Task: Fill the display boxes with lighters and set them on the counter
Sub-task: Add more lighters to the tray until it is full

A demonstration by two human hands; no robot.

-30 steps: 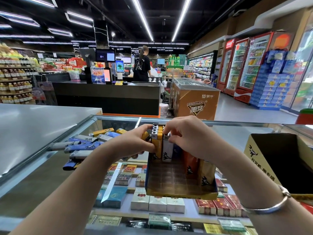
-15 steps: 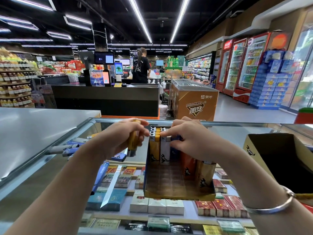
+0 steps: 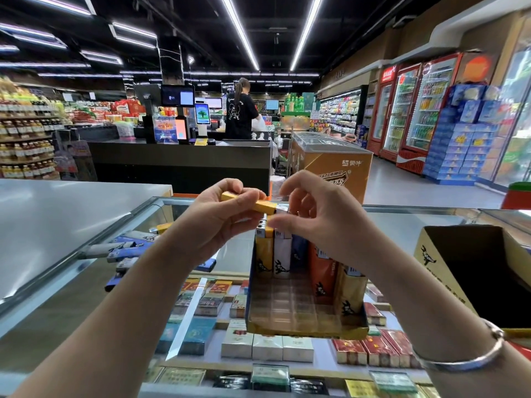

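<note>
A yellow display box stands on the glass counter, with several upright lighters along its back and right side. My left hand grips a yellow lighter held sideways above the box. My right hand pinches the metal end of that same lighter with thumb and fingertips. A heap of loose blue, grey and yellow lighters lies on the glass to the left.
An open cardboard carton sits at the right on the counter. Cigarette packs show under the glass. A steel counter lies left. Beyond are a checkout desk, a person standing at it, and a freezer.
My left hand has lifted a yellow lighter from beside the box and turned it sideways. My right hand left the standing lighters and rose to pinch its end.
</note>
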